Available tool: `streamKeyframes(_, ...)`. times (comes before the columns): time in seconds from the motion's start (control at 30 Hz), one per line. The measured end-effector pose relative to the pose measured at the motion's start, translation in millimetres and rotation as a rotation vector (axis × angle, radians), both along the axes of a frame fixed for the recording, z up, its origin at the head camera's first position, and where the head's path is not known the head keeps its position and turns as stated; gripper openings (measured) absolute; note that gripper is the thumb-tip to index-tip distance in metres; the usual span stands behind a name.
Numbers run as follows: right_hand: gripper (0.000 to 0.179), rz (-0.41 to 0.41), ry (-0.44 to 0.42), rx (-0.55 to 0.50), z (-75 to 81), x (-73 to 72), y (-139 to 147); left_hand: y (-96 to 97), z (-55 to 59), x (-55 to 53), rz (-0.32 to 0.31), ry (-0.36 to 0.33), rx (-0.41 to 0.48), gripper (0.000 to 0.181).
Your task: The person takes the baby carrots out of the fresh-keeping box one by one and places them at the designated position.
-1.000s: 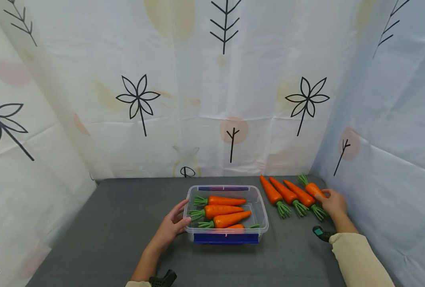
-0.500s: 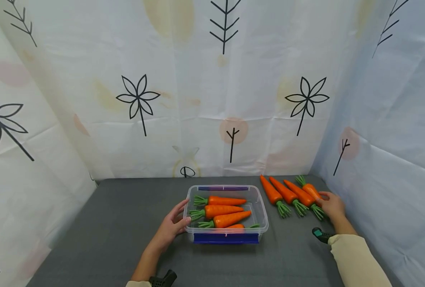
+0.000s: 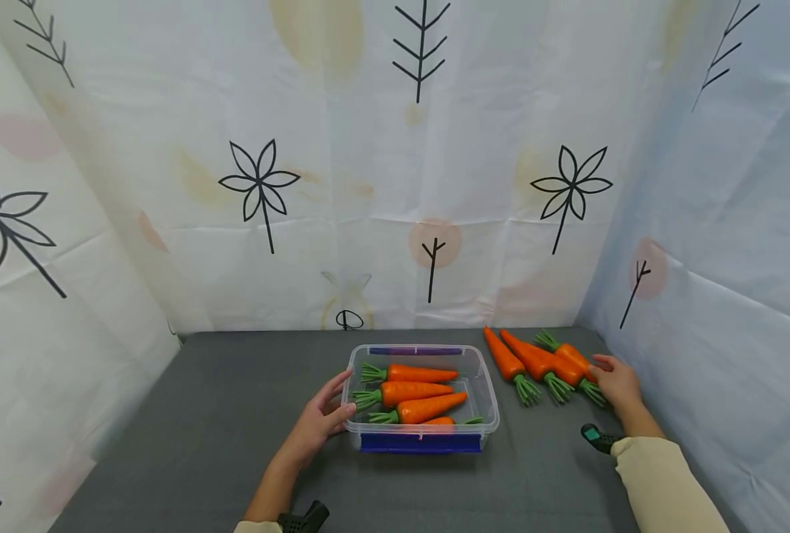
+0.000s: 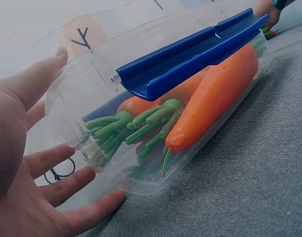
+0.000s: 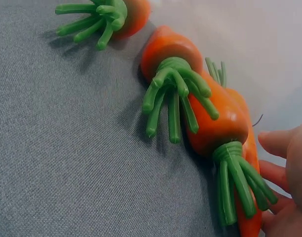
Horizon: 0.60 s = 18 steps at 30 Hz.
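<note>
My left hand (image 3: 311,426) rests at the left end of a clear plastic box (image 3: 421,443) with blue clasps; its spread fingers (image 4: 74,175) touch the wall and the thumb is by the rim. Several orange carrots (image 3: 417,389) with green stems lie inside. At the right, my right hand (image 3: 621,385) touches the outermost carrot (image 3: 576,358), whose green end points to the back. In the right wrist view its fingers (image 5: 275,175) lie loosely along that carrot's side, thumb apart. The neighbouring carrot (image 5: 217,121) partly covers it.
Another carrot (image 3: 503,359) lies left of the right-hand group, stem toward the front. Grey cloth (image 3: 235,414) covers the table. Printed white curtains (image 3: 368,148) stand behind and at both sides, the right one close to my right arm.
My right hand has shifted the outermost carrot leftward against its neighbours, and the carrots there now press together and overlap. My left hand and the box stay where they were.
</note>
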State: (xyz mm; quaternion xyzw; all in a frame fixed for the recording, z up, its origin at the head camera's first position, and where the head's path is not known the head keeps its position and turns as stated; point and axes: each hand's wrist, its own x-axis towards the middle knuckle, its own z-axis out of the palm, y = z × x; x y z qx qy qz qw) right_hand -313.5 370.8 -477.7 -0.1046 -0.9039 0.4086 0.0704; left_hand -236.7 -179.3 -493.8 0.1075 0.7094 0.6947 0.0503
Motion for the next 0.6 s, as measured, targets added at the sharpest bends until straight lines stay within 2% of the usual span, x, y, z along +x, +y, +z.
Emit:
streamKeyframes(0.27, 0.052, -0.083, 0.011, -0.033, 3.8, -0.5, -3, 0.7, -0.6, -0.7, -0.001, 0.002, 0.003, 0.060)
streamKeyframes(0.5, 0.056, -0.127, 0.109, -0.050, 15.3, 3.1, -16, -0.2, -2.1, -1.4, 0.001, -0.002, 0.001, 0.060)
streamKeyframes(0.6, 0.055, -0.111, 0.146, -0.046, 24.0, 6.0, -24, -0.4, -1.7, -1.3, 0.000, -0.003, -0.001, 0.060)
